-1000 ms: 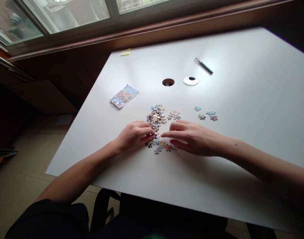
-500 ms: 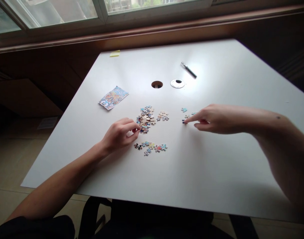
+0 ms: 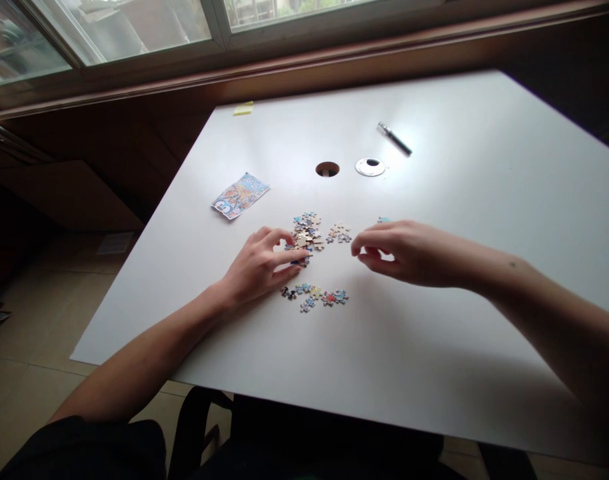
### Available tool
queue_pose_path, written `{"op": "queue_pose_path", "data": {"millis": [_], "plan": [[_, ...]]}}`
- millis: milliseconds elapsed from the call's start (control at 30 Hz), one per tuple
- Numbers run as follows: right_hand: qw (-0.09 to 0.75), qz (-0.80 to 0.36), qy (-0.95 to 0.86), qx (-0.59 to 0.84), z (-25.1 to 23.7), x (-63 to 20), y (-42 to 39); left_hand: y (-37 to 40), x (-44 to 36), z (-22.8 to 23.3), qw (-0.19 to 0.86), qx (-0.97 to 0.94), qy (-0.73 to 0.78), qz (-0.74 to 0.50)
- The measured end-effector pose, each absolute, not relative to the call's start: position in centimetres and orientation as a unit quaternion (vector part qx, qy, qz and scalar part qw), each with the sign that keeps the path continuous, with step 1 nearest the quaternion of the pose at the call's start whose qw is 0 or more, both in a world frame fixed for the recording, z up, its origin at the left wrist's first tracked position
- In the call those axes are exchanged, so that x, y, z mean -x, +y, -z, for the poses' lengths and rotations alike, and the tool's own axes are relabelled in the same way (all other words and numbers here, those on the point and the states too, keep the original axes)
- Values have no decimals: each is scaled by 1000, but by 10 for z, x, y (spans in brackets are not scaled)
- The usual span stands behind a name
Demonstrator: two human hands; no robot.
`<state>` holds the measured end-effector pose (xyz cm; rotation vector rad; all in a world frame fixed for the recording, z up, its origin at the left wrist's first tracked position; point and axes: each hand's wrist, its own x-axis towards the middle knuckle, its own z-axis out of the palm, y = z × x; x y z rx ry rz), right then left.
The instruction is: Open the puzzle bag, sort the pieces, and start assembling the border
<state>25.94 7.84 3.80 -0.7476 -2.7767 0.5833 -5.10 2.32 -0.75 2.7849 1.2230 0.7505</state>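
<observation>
A loose pile of small colourful puzzle pieces (image 3: 308,228) lies mid-table, with a smaller cluster (image 3: 340,233) just to its right. A short row of joined pieces (image 3: 317,297) sits nearer me. My left hand (image 3: 259,267) rests at the pile's near edge, thumb and forefinger closed on a dark puzzle piece (image 3: 299,262). My right hand (image 3: 402,252) hovers right of the cluster, fingertips pinched together; whatever is in them is too small to see. A light-blue piece (image 3: 383,219) peeks out behind it.
On the white table (image 3: 459,333) lie a colourful picture card (image 3: 240,195) at the left, a pen (image 3: 394,139), a round cable hole (image 3: 327,169) with its cap (image 3: 370,167) beside it, and a yellow sticky note (image 3: 243,109) at the far edge. A window runs along the back.
My right hand went out to the pieces at the right, touched one, then came back left with fingers pinched. My left hand stayed at the pile's near edge.
</observation>
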Motion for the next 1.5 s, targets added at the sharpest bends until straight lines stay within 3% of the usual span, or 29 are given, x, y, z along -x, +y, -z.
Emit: {"op": "queue_pose_path", "data": {"millis": [300,533,733,933,1500], "plan": [[99,-204,-951,211,-23,-240,66,28,64,-5,53,-862,436,-253],[75,-204,-953,213,-22,-242,66,22,65,-22,185,-917,306,-175],[71,-208,-952,211,-21,-242,66,22,66,-20,170,-917,310,-187],[76,-207,-954,202,-19,-241,66,32,70,-2,26,-878,416,-237],[105,-184,-959,188,-15,-237,62,21,53,2,35,-888,385,-249]]}}
